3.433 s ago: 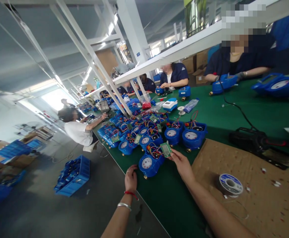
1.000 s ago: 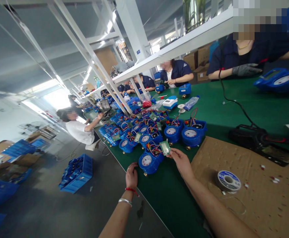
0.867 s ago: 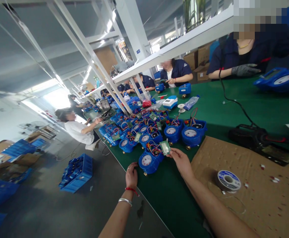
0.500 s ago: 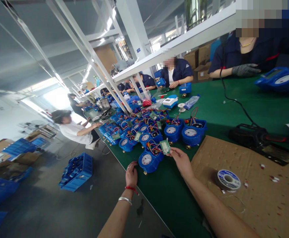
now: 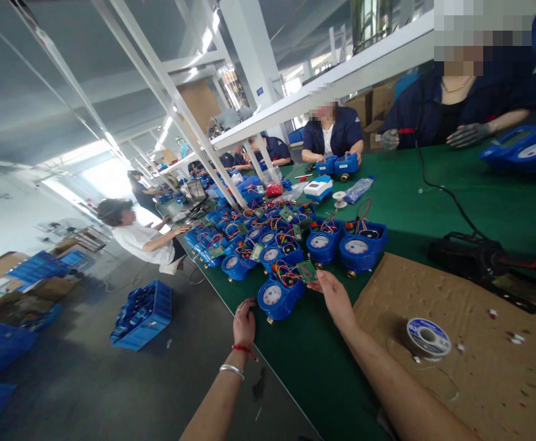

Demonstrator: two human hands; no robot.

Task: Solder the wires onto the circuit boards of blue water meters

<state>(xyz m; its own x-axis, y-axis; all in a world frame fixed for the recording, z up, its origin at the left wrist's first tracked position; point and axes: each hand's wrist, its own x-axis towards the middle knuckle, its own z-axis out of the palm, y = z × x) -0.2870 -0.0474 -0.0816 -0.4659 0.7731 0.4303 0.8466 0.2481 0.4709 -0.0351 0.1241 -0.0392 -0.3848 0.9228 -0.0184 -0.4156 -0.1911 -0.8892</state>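
Between the thumb and fingers of my right hand [image 5: 334,297] is a small green circuit board [image 5: 307,271] with a grey display, held by its right edge. Coloured wires [image 5: 285,272] lead from it into the nearest blue water meter [image 5: 272,295], which has a round white dial and a brass fitting. My left hand [image 5: 244,321] rests at the table edge, just left of that meter. Its fingers are loosely bent with nothing visible in them; whether they touch the housing I cannot tell. Behind stand several similar meters [image 5: 357,246] with exposed wires and boards.
On the right, cardboard [image 5: 479,361] bears a solder spool [image 5: 428,338]; a black corded tool [image 5: 467,254] lies beyond. A white shelf beam [image 5: 323,86] crosses above the green table [image 5: 410,190]. Co-workers sit opposite. A blue crate [image 5: 157,315] stands on the floor.
The circuit board has tilted in my right hand, its display now darker. My left hand stays put. Across the table, one co-worker has brought two blue meters together; another's gloved hands have moved.
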